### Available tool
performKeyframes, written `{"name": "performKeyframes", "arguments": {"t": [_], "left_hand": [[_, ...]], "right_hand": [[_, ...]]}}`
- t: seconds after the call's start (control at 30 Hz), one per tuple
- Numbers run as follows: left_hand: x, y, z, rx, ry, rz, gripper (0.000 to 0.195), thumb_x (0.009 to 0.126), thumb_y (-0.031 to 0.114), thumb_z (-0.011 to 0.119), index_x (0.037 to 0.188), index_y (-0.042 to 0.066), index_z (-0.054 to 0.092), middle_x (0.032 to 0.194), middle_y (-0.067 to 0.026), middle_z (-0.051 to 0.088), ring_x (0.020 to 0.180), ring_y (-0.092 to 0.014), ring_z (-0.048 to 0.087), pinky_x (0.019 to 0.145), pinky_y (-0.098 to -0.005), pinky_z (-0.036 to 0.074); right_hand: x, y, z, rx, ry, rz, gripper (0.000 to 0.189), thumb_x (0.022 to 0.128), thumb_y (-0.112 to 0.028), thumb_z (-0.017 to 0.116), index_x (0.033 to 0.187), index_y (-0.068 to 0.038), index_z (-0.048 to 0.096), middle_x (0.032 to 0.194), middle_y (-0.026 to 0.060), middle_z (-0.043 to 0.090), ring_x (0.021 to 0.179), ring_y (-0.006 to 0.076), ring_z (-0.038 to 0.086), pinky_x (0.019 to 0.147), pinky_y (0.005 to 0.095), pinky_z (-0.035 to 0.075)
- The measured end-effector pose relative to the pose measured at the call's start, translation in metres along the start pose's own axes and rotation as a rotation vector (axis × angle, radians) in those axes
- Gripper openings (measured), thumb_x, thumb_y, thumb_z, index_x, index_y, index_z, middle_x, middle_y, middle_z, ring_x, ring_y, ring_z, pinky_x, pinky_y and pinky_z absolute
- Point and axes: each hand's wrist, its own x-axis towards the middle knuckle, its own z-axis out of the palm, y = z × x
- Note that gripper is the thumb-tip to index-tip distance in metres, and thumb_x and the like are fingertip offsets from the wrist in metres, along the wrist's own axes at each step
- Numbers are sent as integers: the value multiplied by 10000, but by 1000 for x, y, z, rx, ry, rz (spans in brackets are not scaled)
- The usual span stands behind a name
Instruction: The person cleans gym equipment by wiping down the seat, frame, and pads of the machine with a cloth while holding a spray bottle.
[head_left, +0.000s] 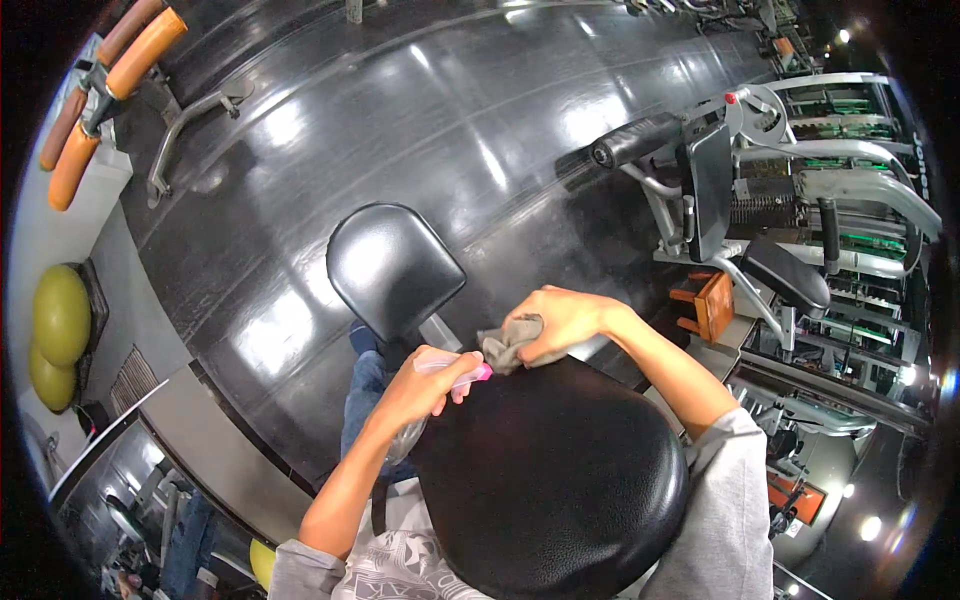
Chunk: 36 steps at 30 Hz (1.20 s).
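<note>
My left hand (431, 386) grips a spray bottle by its neck, with the pink-tipped trigger head (471, 370) pointing to the right. Below the fist, part of the clear bottle body (406, 441) shows beside my forearm. In my right hand (564, 321) is a crumpled grey-brown cloth (511, 345), at the far edge of a black padded backrest (555, 480). This large pad lies close in front of my body. Beyond both hands is a smaller black padded seat (394, 266), with a pale metal post (440, 333) partly visible under it.
A weight machine (705, 187) with black pads stands to the right, near a small wooden stool (705, 306). Orange foam rollers (146, 54) are at the upper left, and green exercise balls (61, 316) at the left. A mirror (127, 480) borders the lower left.
</note>
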Motion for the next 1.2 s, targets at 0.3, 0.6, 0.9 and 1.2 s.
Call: {"name": "performKeyframes", "arguments": {"t": [0.3, 0.6, 0.9, 1.2], "left_hand": [[-39, -14, -32, -89, 9, 28, 436, 906, 426, 567, 948, 17, 712, 662, -32, 608, 472, -75, 496, 414, -211, 367], [-60, -46, -56, -134, 167, 89, 406, 907, 396, 544, 811, 21, 665, 674, -78, 634, 450, -112, 511, 396, -235, 379], [-66, -56, -63, -230, 164, 155, 414, 936, 383, 529, 893, 2, 685, 692, -52, 630, 494, -89, 520, 415, -221, 389], [-79, -64, -83, -222, 186, 129, 405, 941, 375, 522, 884, 7, 681, 688, -48, 625, 513, -92, 526, 425, -226, 394]], "right_hand": [[2, -5, -8, -97, -78, -46, 419, 683, -306, 710, 1011, -48, 675, 880, 137, 701, 805, 254, 680, 736, 347, 523], [7, -47, 3, -197, -188, -128, 424, 684, -286, 698, 1051, -73, 680, 913, 149, 701, 848, 295, 679, 767, 359, 527], [43, 1, 6, -193, -209, 39, 412, 697, -323, 706, 1051, -114, 676, 945, 130, 705, 877, 281, 676, 774, 369, 533], [20, -61, 13, -81, -344, -121, 406, 690, -290, 714, 1044, -98, 665, 955, 118, 698, 889, 270, 661, 779, 354, 509]]}}
